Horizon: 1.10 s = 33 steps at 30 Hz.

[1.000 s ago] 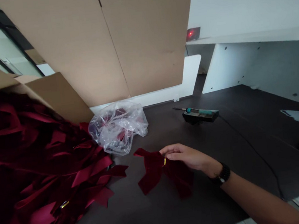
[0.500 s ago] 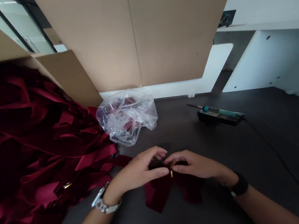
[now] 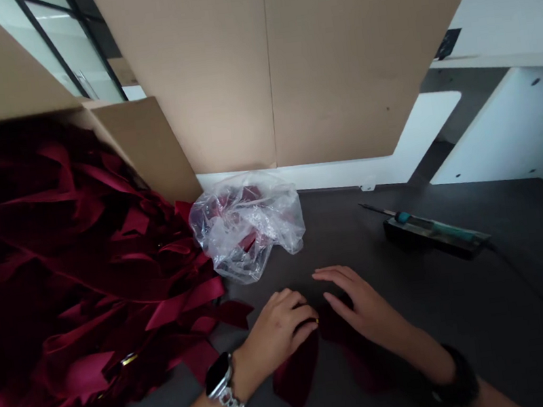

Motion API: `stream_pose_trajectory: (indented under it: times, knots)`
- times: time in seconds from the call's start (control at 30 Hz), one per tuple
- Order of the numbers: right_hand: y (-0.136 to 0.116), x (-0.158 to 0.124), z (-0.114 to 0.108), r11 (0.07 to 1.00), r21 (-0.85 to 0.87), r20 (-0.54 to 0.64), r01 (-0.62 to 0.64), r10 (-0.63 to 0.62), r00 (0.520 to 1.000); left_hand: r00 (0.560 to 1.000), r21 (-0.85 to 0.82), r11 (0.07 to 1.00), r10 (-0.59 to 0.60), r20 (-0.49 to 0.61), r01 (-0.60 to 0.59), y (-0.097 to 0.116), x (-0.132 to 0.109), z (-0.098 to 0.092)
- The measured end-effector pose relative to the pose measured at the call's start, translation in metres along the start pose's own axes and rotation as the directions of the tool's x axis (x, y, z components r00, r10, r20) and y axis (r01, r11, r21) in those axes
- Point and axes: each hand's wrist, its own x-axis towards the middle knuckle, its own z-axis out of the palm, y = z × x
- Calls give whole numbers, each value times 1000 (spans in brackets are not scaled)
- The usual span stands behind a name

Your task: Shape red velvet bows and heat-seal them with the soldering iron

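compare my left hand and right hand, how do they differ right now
The left hand curls its fingers in at the middle of the dark red bow, while the right hand is open, thumb and fingers apart. The left wrist wears a silver watch; the right wrist wears a black band. Both hands are bare and held over the dark table.

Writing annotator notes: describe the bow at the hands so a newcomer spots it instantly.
Start at the dark tabletop, low in the view. There the left hand holds a dark-red velvet bow, its small yellow band just visible. Unlike the pieces in the ribbon heap at left, it lies apart.
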Motion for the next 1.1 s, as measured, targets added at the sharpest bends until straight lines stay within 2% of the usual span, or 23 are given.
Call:
stream_pose_trajectory:
  times: [0.07,0.13,0.23,0.3,0.37,0.43,0.47,0.53,0.6,0.63,0.7,0.77,0.83,0.9,0.93,0.97,1.03,1.1]
  knots:
    - [-19,29,8,989,10,54,149,-149,987,1000,43,999,31,1,-31,0,0,1]
    - [-33,67,20,971,9,80,240,-240,968,998,43,998,56,-36,-54,-1,0,0]
    - [-36,126,37,978,-27,107,207,-203,973,987,-8,1000,9,-159,-11,-4,-2,-7]
    - [-32,158,41,995,-28,-9,98,-98,995,954,-44,997,-72,-291,62,-10,-3,-13]
    - [-31,178,38,991,4,-165,134,-131,977,904,-60,990,-139,-405,126,-20,-2,-20]
    - [-34,185,30,975,-20,-241,221,-219,945,863,-44,981,-186,-469,188,-32,2,-28]
    - [-37,185,27,966,-76,-202,247,-258,945,854,-17,973,-211,-477,230,-38,5,-34]
    - [-43,181,23,935,-241,-17,259,-271,962,835,77,932,-277,-476,353,-49,13,-47]
    - [-47,178,24,891,-392,124,231,-197,972,796,212,847,-332,-505,488,-56,23,-66]
    - [-47,178,24,876,-441,128,197,-156,979,774,281,796,-332,-539,536,-58,27,-77]
    - [-46,181,21,855,-511,25,88,-87,996,738,383,713,-277,-616,587,-60,33,-101]
    - [-49,186,12,818,-575,-99,-27,-37,994,739,448,681,-207,-641,579,-59,34,-124]
    - [-58,188,0,787,-610,-213,-89,-55,975,766,497,684,-141,-627,533,-55,33,-142]
    - [-73,186,-10,790,-609,-318,-66,-167,933,795,540,694,-78,-601,477,-49,31,-154]
    - [-82,183,-12,794,-608,-340,-9,-251,906,800,557,694,-47,-598,456,-46,31,-158]
    - [-91,181,-12,788,-611,-323,77,-336,885,800,571,691,-15,-600,442,-43,31,-162]
    - [-105,183,-9,758,-598,-181,259,-443,878,795,607,677,51,-604,417,-37,34,-169]
    - [-112,196,-3,778,-530,-17,336,-406,914,806,656,655,118,-580,376,-32,38,-176]
